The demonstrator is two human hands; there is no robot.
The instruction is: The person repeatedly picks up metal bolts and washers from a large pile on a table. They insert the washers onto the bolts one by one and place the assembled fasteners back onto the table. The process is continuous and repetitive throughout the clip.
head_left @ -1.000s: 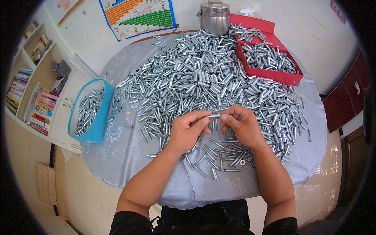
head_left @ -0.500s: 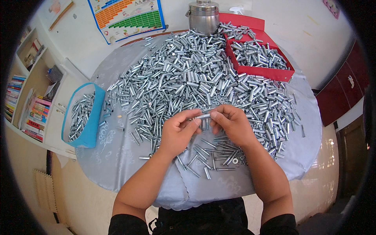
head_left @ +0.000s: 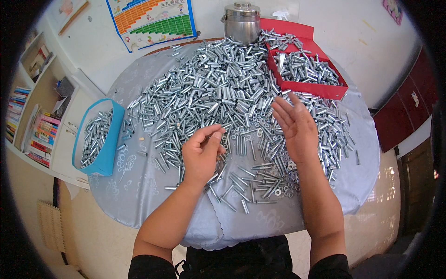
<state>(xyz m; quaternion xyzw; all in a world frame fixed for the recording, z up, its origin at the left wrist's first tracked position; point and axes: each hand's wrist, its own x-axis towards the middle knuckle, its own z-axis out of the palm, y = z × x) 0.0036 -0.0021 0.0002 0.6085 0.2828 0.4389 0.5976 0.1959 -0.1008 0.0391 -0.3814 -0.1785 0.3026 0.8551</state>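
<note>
A large heap of silvery metal sleeve anchor bolts [head_left: 223,88] covers much of the table. My left hand [head_left: 203,156] hovers over the heap's near part, its thumb and fingers curled close together; anything between them is too hidden to name. To its right, my right hand [head_left: 297,130] is open, fingers stretched toward the red box and holding nothing. A bright, smeared bolt [head_left: 281,61] shows at the left side of the red cardboard box [head_left: 316,88], which is filled with similar bolts. Loose bolts and washers [head_left: 278,192] lie between my forearms.
A blue bin [head_left: 106,156] with bolts stands at the table's left. Behind the heap is a steel lidded pot [head_left: 242,25]. The round table wears a silvery cloth [head_left: 139,195]. A bookshelf [head_left: 60,139] stands left, a dark red cabinet [head_left: 404,107] right.
My hands have parted. The right has let go of the metal bolt and moved up toward the red box, opening; the left has shifted slightly left. A bright smeared bolt now shows at the box.
</note>
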